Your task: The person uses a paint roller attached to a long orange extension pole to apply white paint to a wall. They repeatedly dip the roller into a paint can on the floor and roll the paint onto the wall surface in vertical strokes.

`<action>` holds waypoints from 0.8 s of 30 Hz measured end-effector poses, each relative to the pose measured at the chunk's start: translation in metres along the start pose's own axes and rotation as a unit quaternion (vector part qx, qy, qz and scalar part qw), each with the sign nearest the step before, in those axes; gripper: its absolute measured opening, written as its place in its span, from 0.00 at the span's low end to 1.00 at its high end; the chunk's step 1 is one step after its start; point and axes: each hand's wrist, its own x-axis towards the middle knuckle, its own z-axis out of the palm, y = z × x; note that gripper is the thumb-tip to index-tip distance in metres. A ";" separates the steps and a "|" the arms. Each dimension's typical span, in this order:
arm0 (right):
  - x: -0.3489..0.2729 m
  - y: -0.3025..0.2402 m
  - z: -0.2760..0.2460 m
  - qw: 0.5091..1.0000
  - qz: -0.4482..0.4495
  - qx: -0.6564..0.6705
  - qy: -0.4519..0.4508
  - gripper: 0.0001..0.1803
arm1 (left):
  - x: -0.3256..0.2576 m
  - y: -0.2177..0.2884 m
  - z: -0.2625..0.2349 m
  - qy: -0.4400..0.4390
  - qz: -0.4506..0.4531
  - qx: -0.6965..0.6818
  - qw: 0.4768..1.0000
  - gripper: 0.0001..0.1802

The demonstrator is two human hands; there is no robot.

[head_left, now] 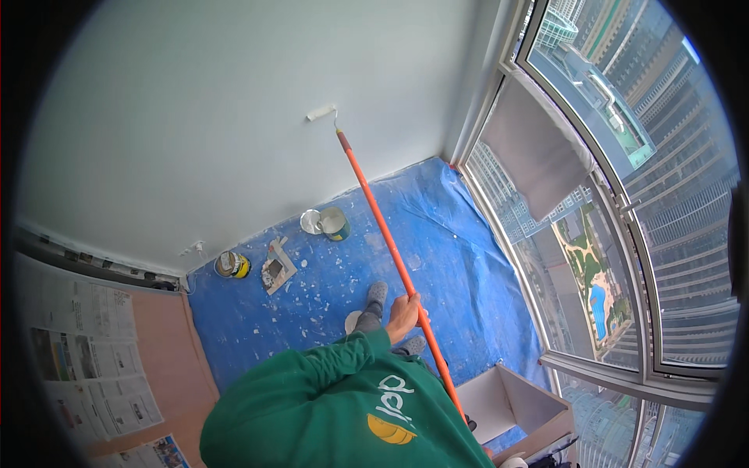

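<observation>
My left hand point(403, 316) is wrapped round the middle of a long orange extension pole point(380, 222) that slants up and away from me. At its far end a white paint roller point(320, 113) lies against the pale grey-green wall point(234, 93). The pole's lower end runs down past my green sweatshirt point(335, 405). A sliver of my right hand point(488, 451) shows at the lower edge near that end; its fingers are hidden.
Blue sheeting point(468, 257) with paint flecks covers the floor. By the wall stand an open paint bucket point(335, 225), a round lid point(310, 221), a yellow-and-black can point(232, 265) and a tray point(277, 267). Tall windows point(593, 273) and an open box-like unit point(511, 405) flank the right.
</observation>
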 end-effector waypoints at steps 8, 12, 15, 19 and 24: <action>-0.001 0.051 0.013 0.991 -0.112 0.065 0.023 0.29 | -0.046 0.038 0.013 0.008 0.156 0.051 0.986 0.21; 0.073 0.129 0.077 0.986 -0.095 0.128 -0.050 0.31 | -0.063 0.083 0.015 0.017 0.219 0.053 0.974 0.20; 0.111 0.125 0.091 0.990 -0.119 0.071 -0.018 0.32 | -0.070 0.121 0.019 0.000 0.256 0.048 0.965 0.20; 0.119 0.069 0.065 0.977 -0.133 0.158 -0.058 0.33 | -0.075 0.161 0.023 -0.011 0.307 0.056 0.950 0.20; 0.116 -0.038 0.033 0.977 -0.126 0.166 -0.039 0.30 | -0.082 0.226 0.024 -0.012 0.385 0.054 0.921 0.19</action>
